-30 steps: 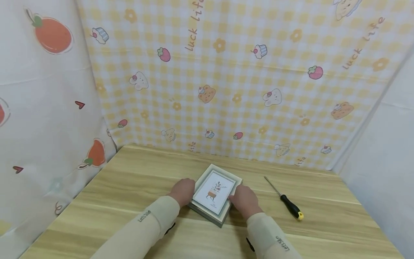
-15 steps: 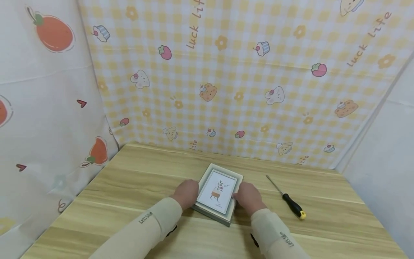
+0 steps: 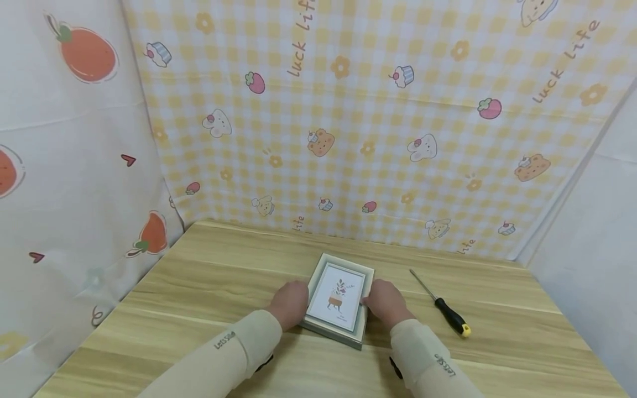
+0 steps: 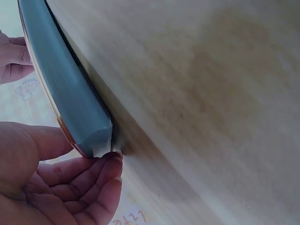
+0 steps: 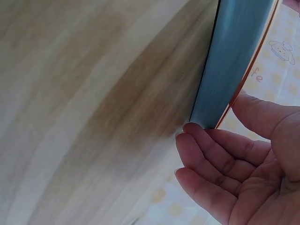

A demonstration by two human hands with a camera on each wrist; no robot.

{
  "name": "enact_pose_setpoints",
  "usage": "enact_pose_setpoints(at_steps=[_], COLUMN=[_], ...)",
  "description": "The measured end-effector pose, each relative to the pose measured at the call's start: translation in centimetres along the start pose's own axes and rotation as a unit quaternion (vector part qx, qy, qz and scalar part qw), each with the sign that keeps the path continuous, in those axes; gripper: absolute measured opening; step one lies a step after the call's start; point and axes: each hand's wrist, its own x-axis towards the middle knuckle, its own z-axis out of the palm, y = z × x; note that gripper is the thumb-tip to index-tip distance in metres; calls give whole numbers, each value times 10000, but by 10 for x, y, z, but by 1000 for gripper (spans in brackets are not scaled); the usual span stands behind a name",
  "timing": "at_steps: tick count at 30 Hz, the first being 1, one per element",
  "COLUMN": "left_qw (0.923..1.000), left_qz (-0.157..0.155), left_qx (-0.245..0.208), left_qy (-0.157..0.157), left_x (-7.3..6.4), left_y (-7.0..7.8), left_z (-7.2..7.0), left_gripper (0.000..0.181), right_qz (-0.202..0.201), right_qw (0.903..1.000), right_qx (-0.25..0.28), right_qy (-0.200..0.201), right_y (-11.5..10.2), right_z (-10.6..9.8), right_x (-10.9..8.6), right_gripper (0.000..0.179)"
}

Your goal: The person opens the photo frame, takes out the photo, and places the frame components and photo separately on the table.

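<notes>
A picture frame (image 3: 336,297) with a pale border and a print of a plant in a legged pot lies face up on the wooden table, slightly turned. My left hand (image 3: 291,303) grips its left side. On the opposite side my right hand (image 3: 385,301) holds the edge, thumb on top. In the left wrist view the left hand (image 4: 65,178) has its thumb on the face and curled fingers at the lower edge of the blue-grey side (image 4: 70,84). The right wrist view has the right hand (image 5: 234,159) pinching the frame's corner in the same way.
To the right of the frame lies a screwdriver (image 3: 450,316) with a black and yellow handle, its shaft pointing away and left. Behind the table (image 3: 224,265) hangs a yellow checked cloth (image 3: 278,182). White cloth (image 3: 84,182) with fruit prints closes the left side.
Between both hands the picture frame has turned a little anticlockwise, its near edge swinging right. Both hands have shifted slightly right with it. The screwdriver keeps its place on the table.
</notes>
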Motion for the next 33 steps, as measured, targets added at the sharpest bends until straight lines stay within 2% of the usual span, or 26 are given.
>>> enact_pose_setpoints(at_steps=[5,11,15,21,25,29,33], left_qw=[9993,9952,9910,9819,9821,9830,9829], left_qz=[-194,-556,-812,-1093,-1046,-905,-876], left_qx=[-240,-679,-942,-1401,-1421,-1463,-1479], left_qy=[-208,-429,-489,-660,-655,-650,-666], left_x=[5,12,18,21,22,23,25], left_y=[-5,-12,-15,-13,-12,-11,-9], left_z=[6,11,7,-5,-4,-2,-2], left_gripper=[21,24,29,27,33,43,45], right_qz=[-22,194,209,110,116,29,-60], right_qw=[9999,9985,9981,9990,9992,9995,9996], right_qx=[111,518,568,424,387,299,218], right_qy=[49,63,90,30,53,118,188], right_y=[4,3,1,-1,-2,-2,-2], right_z=[3,7,9,12,12,10,9], right_x=[0,-3,-7,-10,-11,-12,-11], right_gripper=[27,39,43,35,33,39,38])
